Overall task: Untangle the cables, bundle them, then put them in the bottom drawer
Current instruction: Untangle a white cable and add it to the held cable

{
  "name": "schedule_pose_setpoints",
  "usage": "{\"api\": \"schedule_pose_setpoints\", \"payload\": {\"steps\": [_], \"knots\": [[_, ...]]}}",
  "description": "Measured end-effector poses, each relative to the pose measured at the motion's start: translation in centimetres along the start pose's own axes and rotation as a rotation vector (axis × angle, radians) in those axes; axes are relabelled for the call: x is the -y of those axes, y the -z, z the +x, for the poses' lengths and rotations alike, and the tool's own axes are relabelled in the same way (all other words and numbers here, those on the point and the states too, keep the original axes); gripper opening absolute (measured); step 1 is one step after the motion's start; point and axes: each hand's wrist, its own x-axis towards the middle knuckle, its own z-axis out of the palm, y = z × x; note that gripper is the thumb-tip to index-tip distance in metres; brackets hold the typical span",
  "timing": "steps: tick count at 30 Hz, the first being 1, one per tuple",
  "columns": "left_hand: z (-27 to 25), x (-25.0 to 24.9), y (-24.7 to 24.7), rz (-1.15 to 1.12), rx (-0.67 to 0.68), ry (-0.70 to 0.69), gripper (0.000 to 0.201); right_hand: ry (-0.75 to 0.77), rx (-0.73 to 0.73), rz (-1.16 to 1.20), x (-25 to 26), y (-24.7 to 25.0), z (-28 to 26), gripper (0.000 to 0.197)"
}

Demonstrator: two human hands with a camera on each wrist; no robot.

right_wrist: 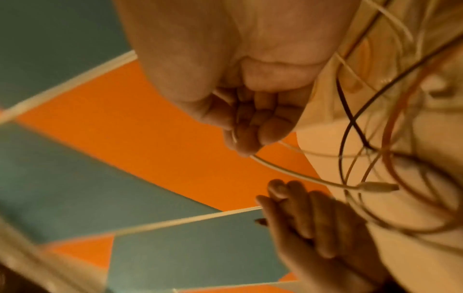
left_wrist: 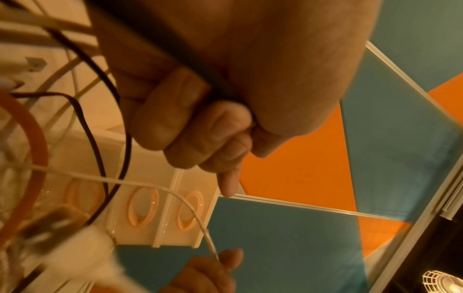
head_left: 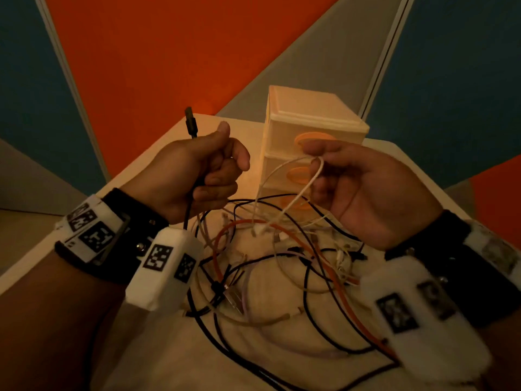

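Note:
A tangle of cables [head_left: 282,266] in black, white and orange lies on the white table [head_left: 158,362]. My left hand [head_left: 203,176] is raised above it in a fist round a black cable [head_left: 188,210], whose USB plug [head_left: 190,122] sticks up past the thumb. In the left wrist view the fingers [left_wrist: 190,126] curl round that black cable [left_wrist: 200,67]. My right hand [head_left: 363,187] is raised beside it and pinches a loop of white cable [head_left: 307,179] at the fingertips [right_wrist: 246,136]. The white cable [right_wrist: 300,176] trails down to the pile.
A small cream drawer unit [head_left: 307,131] with three drawers and orange oval handles stands at the back of the table, just behind my hands. The bottom drawer [head_left: 293,201] is closed, with cables lying against its front. Orange and teal wall panels rise behind.

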Motion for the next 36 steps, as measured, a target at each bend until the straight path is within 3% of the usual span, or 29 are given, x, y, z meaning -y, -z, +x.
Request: {"api": "schedule_pose_setpoints", "payload": {"steps": [2,3,8,12,14,16,19,21,23,25,27,29,32,36], "knots": [[0.1,0.0,0.0,-0.005,-0.005,0.005,0.053,0.006,0.02,0.097,0.2,0.4,0.5,0.035],[0.1,0.1,0.0,-0.009,-0.007,0.007,0.053,0.055,0.001,0.015,0.0,0.7,0.7,0.033],[0.2,0.2,-0.3,0.033,-0.032,0.003,0.054,0.422,-0.228,-0.97,-1.6,2.4,0.8,0.004],[0.1,0.2,-0.5,0.055,0.016,0.006,0.056,0.692,-0.341,-1.338,-2.6,3.8,1.2,0.033],[0.0,0.4,-0.6,0.098,0.067,0.025,0.057,0.76,-0.138,-1.285,-3.4,3.8,1.4,0.038],[0.0,0.7,-0.8,0.162,0.119,0.059,0.058,0.616,0.071,-0.986,-4.4,3.3,1.1,0.038],[0.0,0.9,-1.1,0.192,0.14,0.101,0.059,0.254,0.123,-0.318,-5.6,2.4,0.9,0.038],[0.0,1.0,-1.2,0.186,0.121,0.111,0.06,0.083,0.134,-0.097,-5.9,2.2,1.0,0.037],[0.1,1.0,-1.3,0.182,0.109,0.122,0.062,0.052,0.14,-0.035,-5.8,2.0,0.9,0.039],[0.1,1.0,-1.4,0.182,0.118,0.146,0.063,0.133,0.142,0.038,-5.6,2.2,0.8,0.036],[0.2,1.2,-1.6,0.193,0.133,0.156,0.064,0.223,0.137,0.021,-5.3,2.6,0.6,0.032],[0.5,1.5,-1.9,0.174,0.124,0.149,0.064,0.272,0.115,-0.185,-5.4,2.9,0.4,0.028],[0.8,2.1,-2.3,0.128,0.074,0.121,0.06,0.262,0.155,-0.497,-6.6,2.5,0.1,0.021],[0.8,2.4,-2.7,0.093,0.059,0.072,0.053,0.236,0.184,-0.588,-7.4,2.2,0.2,0.022]]}}
